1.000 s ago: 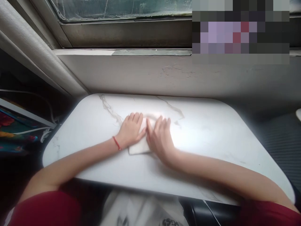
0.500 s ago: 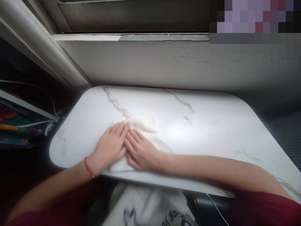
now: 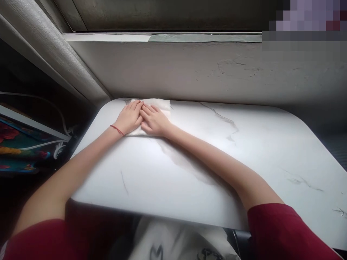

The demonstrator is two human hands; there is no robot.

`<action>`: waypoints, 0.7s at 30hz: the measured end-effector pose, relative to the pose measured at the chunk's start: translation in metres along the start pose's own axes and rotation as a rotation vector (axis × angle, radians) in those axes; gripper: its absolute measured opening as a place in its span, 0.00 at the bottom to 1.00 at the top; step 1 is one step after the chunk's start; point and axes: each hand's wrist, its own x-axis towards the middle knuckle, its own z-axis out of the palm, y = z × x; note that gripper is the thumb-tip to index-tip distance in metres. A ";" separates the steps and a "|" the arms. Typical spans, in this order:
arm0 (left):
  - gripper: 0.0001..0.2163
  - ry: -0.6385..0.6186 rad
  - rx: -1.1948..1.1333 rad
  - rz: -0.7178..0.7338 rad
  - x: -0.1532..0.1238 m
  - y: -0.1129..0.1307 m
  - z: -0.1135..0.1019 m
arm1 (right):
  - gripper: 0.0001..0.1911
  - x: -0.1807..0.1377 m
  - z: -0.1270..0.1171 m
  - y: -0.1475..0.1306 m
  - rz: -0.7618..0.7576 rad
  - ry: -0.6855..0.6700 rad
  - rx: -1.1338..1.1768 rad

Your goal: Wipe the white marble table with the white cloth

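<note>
A white cloth (image 3: 164,105) lies flat at the far left corner of a white marble-patterned table (image 3: 206,159). My left hand (image 3: 129,117), with a red string at the wrist, presses flat on the cloth's left part, fingers stretched out. Beside it my right hand (image 3: 153,119) lies flat on the cloth too, fingers extended and touching the left hand's fingers. Most of the cloth is hidden under both hands. Both arms reach far forward across the table.
A grey wall (image 3: 189,72) and a window sill (image 3: 162,37) run just behind the table. A pale curtain (image 3: 40,43) hangs at the left. Colourful fabric and white cables (image 3: 24,144) sit in the dark gap left of the table.
Both hands have slid the cloth from the table's near left area to its far left corner. A faint damp streak trails behind on the surface.
</note>
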 end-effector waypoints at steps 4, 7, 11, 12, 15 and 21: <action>0.28 0.048 -0.053 -0.019 0.008 -0.023 0.004 | 0.24 0.022 0.016 0.010 -0.025 0.022 -0.004; 0.29 0.043 -0.046 -0.044 0.010 -0.038 0.005 | 0.24 0.038 0.028 0.016 -0.056 0.040 0.022; 0.29 0.044 -0.032 -0.071 0.013 -0.059 0.005 | 0.24 0.059 0.040 0.016 -0.035 0.010 0.045; 0.29 0.052 -0.037 -0.072 0.014 -0.064 0.006 | 0.25 0.063 0.041 0.015 -0.022 -0.002 0.043; 0.28 0.073 -0.050 -0.069 0.014 -0.070 0.007 | 0.25 0.069 0.042 0.012 0.010 -0.023 0.035; 0.28 0.083 0.028 -0.115 0.011 -0.061 0.004 | 0.24 0.068 0.040 0.012 0.029 0.031 0.091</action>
